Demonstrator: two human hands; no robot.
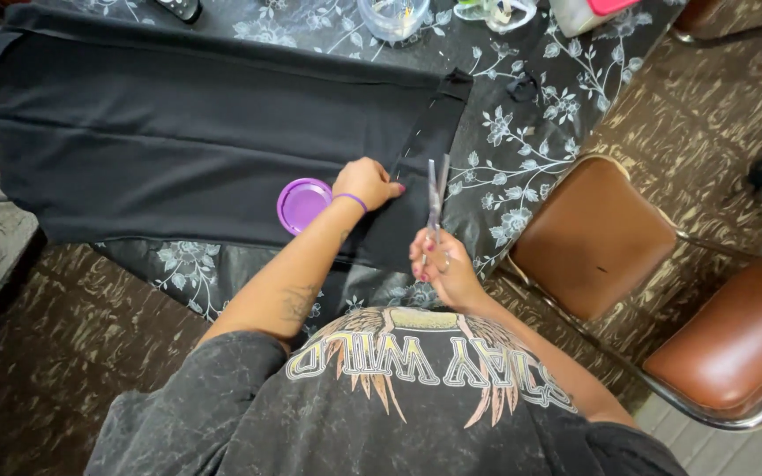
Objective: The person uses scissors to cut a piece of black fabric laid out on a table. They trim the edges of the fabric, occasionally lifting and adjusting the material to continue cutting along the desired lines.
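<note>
Spreading across the tabletop [522, 159] from nine o'clock, a black fabric [178, 132] lies flat under a person's hands. A round purple lid [302, 204] sits on the cloth just at nine o'clock of the left hand [365, 182], whose grip lies curled and pressed down on the fabric beside a pinned edge strip [425, 150], holding nothing. At four o'clock of that hand, the right hand [443, 264] has its grip closed around the handles of scissors [437, 196], blades parted and pointing to twelve o'clock along the strip. The step appears to be cutting along the pinned edge; the next snip calls for the cloth held taut. Brown chairs [593, 234] stand at three o'clock.
</note>
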